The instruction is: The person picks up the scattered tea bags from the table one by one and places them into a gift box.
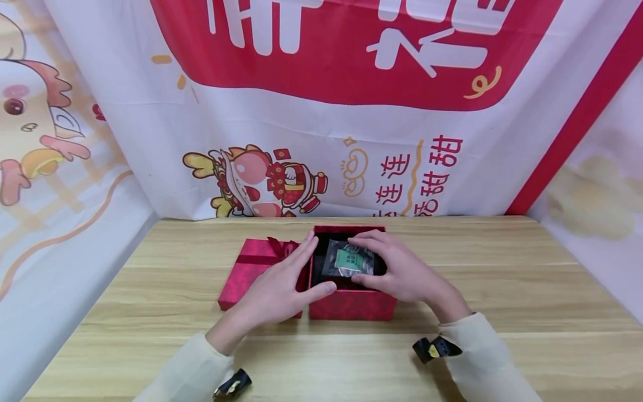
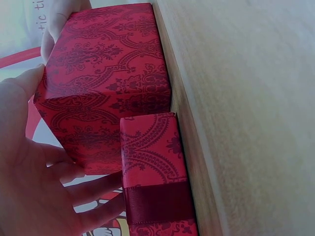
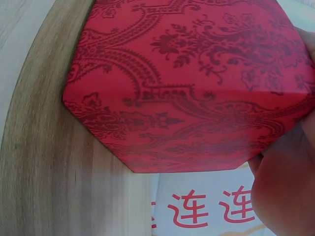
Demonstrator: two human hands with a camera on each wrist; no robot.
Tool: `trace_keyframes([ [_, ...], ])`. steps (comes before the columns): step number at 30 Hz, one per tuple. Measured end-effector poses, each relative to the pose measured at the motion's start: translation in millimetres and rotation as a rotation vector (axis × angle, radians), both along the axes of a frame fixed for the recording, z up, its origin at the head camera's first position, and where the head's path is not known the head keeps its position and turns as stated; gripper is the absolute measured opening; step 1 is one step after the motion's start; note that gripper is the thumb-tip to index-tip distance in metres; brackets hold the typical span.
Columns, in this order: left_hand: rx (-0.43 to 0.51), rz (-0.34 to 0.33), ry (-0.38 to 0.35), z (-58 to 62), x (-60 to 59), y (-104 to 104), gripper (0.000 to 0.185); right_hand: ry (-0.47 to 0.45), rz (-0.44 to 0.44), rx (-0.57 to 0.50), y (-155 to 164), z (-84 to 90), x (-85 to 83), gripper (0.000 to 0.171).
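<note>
A red patterned gift box point(image 1: 351, 306) stands uncovered, its inside dark. Over its opening lies a clear plastic packet with a green label point(image 1: 349, 259); what is inside the packet is too small to make out. My right hand point(image 1: 402, 271) grips this packet, thumb on the near side and fingers on the far side. My left hand point(image 1: 278, 290) has its fingers stretched out along the box's left rim, and the thumb reaches across the near left corner. In the left wrist view, that hand point(image 2: 19, 177) spreads around the side of the box point(image 2: 103, 64).
Left of the box lies its red lid point(image 1: 251, 273) with a dark red ribbon and bow point(image 1: 281, 247), partly behind my left hand. The wooden table point(image 1: 150, 301) ends at a printed cloth backdrop point(image 1: 311, 120). Dark wrist devices point(image 1: 437, 349) hang by both sleeves.
</note>
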State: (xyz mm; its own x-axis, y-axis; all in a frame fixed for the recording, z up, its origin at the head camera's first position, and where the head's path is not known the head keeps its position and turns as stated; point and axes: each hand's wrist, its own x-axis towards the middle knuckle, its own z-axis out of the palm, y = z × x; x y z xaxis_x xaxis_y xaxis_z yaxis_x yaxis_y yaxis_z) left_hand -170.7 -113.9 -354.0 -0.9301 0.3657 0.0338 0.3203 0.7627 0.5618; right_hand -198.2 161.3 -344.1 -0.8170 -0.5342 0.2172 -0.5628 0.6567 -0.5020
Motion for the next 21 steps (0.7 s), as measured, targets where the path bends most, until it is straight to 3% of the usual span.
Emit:
trace_keyframes([
  [12, -0.006, -0.009, 0.033, -0.8, 1.7, -2, 0.099, 0.030, 0.028, 0.054, -1, -1.6, 0.7, 0.061],
  [16, 0.001, -0.009, 0.033, 0.0, 2.9, -2, 0.101, 0.015, 0.049, 0.018, 2, -0.7, 0.6, 0.066],
  [19, 0.005, -0.015, 0.031, 0.8, 2.9, -2, 0.102, -0.001, 0.011, -0.036, 8, 1.9, 0.3, 0.072],
  [21, -0.020, -0.010, 0.069, 1.4, 1.6, -3, 0.102, 0.012, -0.061, -0.045, 15, 3.7, -0.3, 0.077],
])
